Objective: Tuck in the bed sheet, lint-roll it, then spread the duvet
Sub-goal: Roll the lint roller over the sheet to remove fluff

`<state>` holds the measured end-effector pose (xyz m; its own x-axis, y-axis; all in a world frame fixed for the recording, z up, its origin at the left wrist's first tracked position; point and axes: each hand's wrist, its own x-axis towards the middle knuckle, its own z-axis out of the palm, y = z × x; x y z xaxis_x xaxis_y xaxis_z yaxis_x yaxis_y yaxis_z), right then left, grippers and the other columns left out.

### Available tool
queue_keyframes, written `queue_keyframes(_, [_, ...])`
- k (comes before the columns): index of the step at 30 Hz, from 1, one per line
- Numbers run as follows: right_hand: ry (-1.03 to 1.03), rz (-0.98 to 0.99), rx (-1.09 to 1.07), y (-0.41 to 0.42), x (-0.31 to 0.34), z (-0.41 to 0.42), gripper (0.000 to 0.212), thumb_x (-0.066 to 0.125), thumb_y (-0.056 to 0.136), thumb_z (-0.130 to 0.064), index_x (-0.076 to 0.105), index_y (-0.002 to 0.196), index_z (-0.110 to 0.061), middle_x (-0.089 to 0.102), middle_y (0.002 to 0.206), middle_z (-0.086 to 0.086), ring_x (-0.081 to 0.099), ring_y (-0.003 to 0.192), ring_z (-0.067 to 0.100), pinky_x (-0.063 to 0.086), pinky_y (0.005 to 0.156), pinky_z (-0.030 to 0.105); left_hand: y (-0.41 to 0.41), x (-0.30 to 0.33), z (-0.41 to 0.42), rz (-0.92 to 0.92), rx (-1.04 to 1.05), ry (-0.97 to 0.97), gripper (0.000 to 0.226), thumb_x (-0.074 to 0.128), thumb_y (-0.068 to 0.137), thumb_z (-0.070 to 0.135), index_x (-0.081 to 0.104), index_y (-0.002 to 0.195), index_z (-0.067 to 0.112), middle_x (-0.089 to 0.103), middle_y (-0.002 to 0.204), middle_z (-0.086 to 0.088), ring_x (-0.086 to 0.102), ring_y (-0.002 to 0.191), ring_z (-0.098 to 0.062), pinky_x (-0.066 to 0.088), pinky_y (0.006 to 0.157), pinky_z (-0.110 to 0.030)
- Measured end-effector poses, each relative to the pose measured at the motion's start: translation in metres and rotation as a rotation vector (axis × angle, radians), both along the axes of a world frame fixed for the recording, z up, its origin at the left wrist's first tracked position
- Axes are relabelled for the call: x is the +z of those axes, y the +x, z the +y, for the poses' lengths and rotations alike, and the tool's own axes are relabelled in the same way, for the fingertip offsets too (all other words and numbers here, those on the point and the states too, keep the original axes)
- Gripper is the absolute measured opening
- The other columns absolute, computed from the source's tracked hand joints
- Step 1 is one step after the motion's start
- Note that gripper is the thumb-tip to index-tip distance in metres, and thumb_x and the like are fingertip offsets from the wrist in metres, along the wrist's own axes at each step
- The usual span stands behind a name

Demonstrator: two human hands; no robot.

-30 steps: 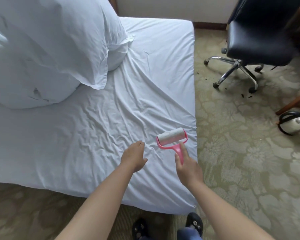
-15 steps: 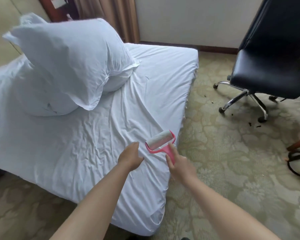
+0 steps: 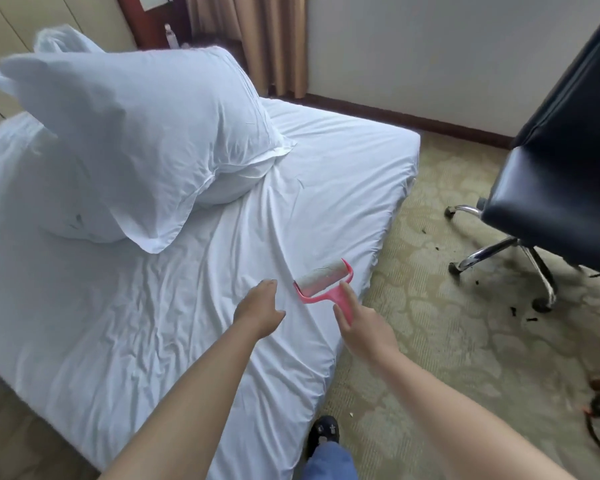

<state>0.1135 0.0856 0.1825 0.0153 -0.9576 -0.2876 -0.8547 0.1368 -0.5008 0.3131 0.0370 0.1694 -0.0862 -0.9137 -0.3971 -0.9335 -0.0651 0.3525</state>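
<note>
Right hand (image 3: 364, 327) has its grip closed around the handle of a pink plastic lint roller (image 3: 324, 282) — its white drum lies on the wrinkled white bed sheet (image 3: 153, 306) close to the mattress edge. Just left of that grip, the left hand (image 3: 258, 308) rests on the sheet, fingers relaxed. Beyond both — two stacked white pillows (image 3: 136, 133).

The lint roller (image 3: 324, 279) is sliding along the bed sheet (image 3: 194, 306) toward 12 o'clock, away from the near bed edge. The right hand (image 3: 366, 327) is pushing it up the bed. The left hand (image 3: 258, 311) is moving along at its 9 o'clock side.
</note>
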Motion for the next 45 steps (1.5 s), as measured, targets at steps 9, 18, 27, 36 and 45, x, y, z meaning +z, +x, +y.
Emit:
queue_keyframes(9, [0.029, 0.025, 0.011, -0.047, 0.011, -0.129, 0.054, 0.027, 0.102, -0.042, 0.007, 0.152, -0.036, 0.060, 0.126, 0.014, 0.057, 0.112, 0.033, 0.041, 0.082, 0.037, -0.047, 0.012, -0.119, 0.006, 0.017, 0.018, 0.068, 0.055, 0.093, 0.025, 0.020, 0.151, 0.013, 0.021, 0.157, 0.003, 0.027, 0.141, -0.018, 0.035, 0.108, -0.036])
queue_keyframes(18, [0.039, -0.004, 0.114, -0.120, 0.007, -0.270, 0.054, 0.027, 0.102, -0.042, 0.008, 0.152, -0.035, 0.061, 0.122, 0.012, 0.057, 0.110, 0.032, 0.040, 0.081, 0.036, -0.115, 0.012, -0.236, -0.030, 0.116, 0.048, 0.070, 0.056, 0.093, 0.028, 0.019, 0.151, 0.015, 0.017, 0.158, 0.006, 0.025, 0.141, -0.016, 0.034, 0.109, -0.035])
queue_keyframes(27, [0.055, 0.011, 0.249, -0.184, -0.011, -0.417, 0.053, 0.028, 0.102, -0.041, 0.009, 0.150, -0.036, 0.063, 0.113, 0.013, 0.059, 0.101, 0.033, 0.040, 0.074, 0.037, -0.184, -0.011, -0.344, 0.045, 0.276, 0.083, 0.066, 0.052, 0.096, 0.027, 0.018, 0.152, 0.016, 0.016, 0.159, 0.006, 0.025, 0.142, -0.016, 0.031, 0.111, -0.035])
queue_keyframes(36, [0.133, 0.072, 0.279, -0.171, -0.057, -0.550, 0.051, 0.029, 0.102, -0.038, 0.013, 0.149, -0.030, 0.062, 0.100, 0.009, 0.050, 0.081, 0.028, 0.036, 0.067, 0.035, -0.170, -0.062, -0.459, 0.070, 0.384, 0.129, 0.064, 0.051, 0.096, 0.025, 0.020, 0.151, 0.013, 0.019, 0.158, 0.003, 0.027, 0.141, -0.017, 0.033, 0.110, -0.035])
queue_keyframes(45, [0.324, 0.248, 0.312, -0.155, -0.134, -0.640, 0.031, 0.028, 0.102, -0.038, 0.041, 0.098, -0.010, 0.053, 0.087, 0.005, 0.055, 0.083, 0.031, 0.038, 0.066, 0.035, -0.165, -0.130, -0.549, 0.104, 0.410, 0.236, 0.056, 0.049, 0.098, 0.027, 0.026, 0.147, 0.013, 0.028, 0.153, 0.002, 0.030, 0.137, -0.019, 0.035, 0.106, -0.035])
